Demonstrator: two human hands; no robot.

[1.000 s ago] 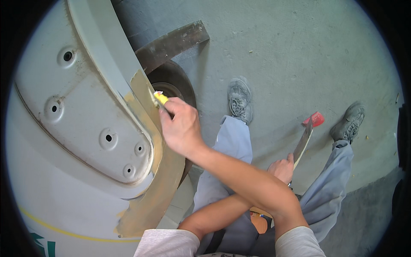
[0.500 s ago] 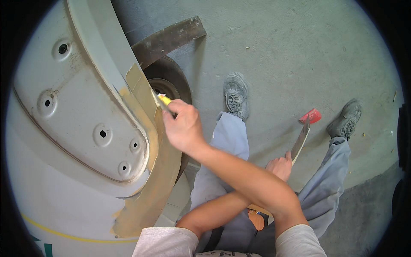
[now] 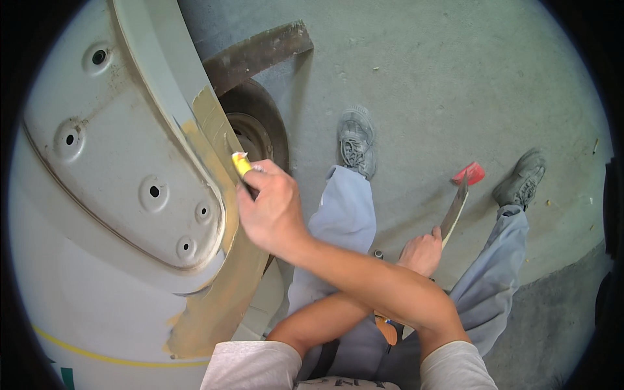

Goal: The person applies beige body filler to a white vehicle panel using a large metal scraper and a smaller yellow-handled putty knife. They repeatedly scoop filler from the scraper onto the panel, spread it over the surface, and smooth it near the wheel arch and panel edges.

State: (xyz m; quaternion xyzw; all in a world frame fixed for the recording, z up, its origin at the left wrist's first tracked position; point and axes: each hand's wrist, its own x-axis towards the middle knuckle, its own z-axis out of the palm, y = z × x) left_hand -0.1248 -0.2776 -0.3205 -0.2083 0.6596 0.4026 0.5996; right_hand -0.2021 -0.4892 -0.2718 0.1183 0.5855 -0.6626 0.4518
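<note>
My right arm crosses over my left. At the left, my right hand (image 3: 272,209) is closed around a putty knife with a yellow part (image 3: 241,164), held against the edge of a grey vehicle panel (image 3: 97,227). Tan filler (image 3: 224,302) is smeared along that edge and its lower corner. The tool's blade is mostly hidden. Out to the right, my left hand (image 3: 422,252) grips a thin flat plate (image 3: 456,207), seen nearly edge-on, with pale paste along one side. A red piece (image 3: 469,173) shows at the plate's far end; whether they touch I cannot tell.
A wheel (image 3: 253,130) sits behind the panel edge, below a dark curved flap (image 3: 260,55). My shoes (image 3: 356,143) stand apart on the grey concrete floor (image 3: 422,78). An orange-handled object (image 3: 386,330) shows below my crossed arms. Small scraps lie at the right.
My right hand has moved with the putty knife down along the filler, toward me. The left hand and its plate stay nearly in place. The view has shifted slightly.
</note>
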